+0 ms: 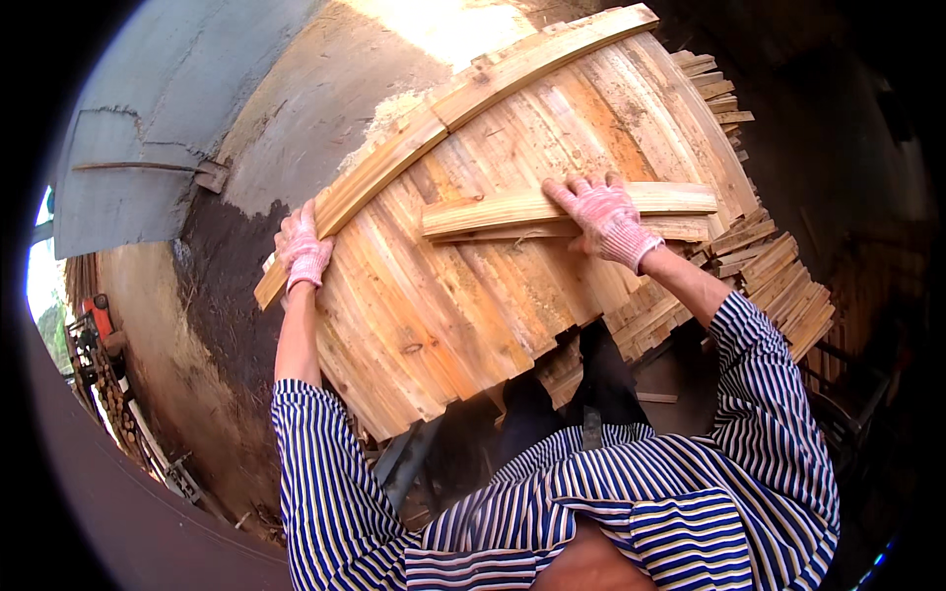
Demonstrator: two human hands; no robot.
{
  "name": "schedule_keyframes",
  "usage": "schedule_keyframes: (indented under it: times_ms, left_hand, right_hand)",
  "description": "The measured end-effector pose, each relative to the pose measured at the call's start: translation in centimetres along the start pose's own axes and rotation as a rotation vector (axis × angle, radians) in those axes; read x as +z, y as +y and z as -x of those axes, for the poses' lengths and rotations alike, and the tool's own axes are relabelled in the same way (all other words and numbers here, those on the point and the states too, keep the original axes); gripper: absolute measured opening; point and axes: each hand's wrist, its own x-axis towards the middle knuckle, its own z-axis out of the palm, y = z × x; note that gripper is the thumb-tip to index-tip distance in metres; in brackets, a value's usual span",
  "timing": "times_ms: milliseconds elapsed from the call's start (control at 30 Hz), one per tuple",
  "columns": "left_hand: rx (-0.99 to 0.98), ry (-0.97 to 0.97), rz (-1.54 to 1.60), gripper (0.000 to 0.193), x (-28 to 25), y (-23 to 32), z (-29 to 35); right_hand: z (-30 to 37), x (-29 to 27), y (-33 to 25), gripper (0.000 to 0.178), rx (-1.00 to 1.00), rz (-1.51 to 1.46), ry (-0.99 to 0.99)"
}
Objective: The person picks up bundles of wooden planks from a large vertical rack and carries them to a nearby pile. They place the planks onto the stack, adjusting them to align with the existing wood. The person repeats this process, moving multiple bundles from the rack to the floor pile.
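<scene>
Both my hands wear pink-and-white knit gloves. My left hand (pixel 304 246) is closed round the left end of a long wooden batten (pixel 483 91), which lies along the far edge of a layer of side-by-side boards (pixel 414 325). To the right, my right hand (pixel 603 219) rests over a shorter wooden board (pixel 493 211), its fingers bent over the far edge. Beneath that board shows the edge of another narrow piece of wood (pixel 680 229). The undersides of both my hands are hidden.
Stacked wooden strips (pixel 778 286) stand at the right. At the left are a grey panel (pixel 118 217), a long-handled tool (pixel 138 166) and a small red machine (pixel 99 315) by piled timber. Sawdust (pixel 389 116) lies beyond the boards.
</scene>
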Motion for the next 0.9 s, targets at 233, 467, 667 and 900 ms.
schedule_keyframes:
  times_ms: [233,467,667,900]
  left_hand:
    - [-0.135,0.016,0.282,0.111,5.6,-7.2,11.6]
    - [-0.319,-0.299,0.575,0.129,14.8,-21.5,31.7]
    - [-0.157,-0.477,0.755,0.157,15.6,-22.8,38.9]
    - [-0.014,-0.193,0.729,0.086,15.9,-16.9,35.8]
  right_hand:
    - [0.4,-1.9,-2.5,0.078,0.145,-0.141,-0.089]
    - [3.6,-2.1,-17.6,0.072,-0.316,-0.097,0.096]
    - [4.2,3.7,-31.8,0.060,-0.591,-0.122,0.142]
    - [4.2,6.9,-33.4,0.056,-0.546,-0.279,0.135]
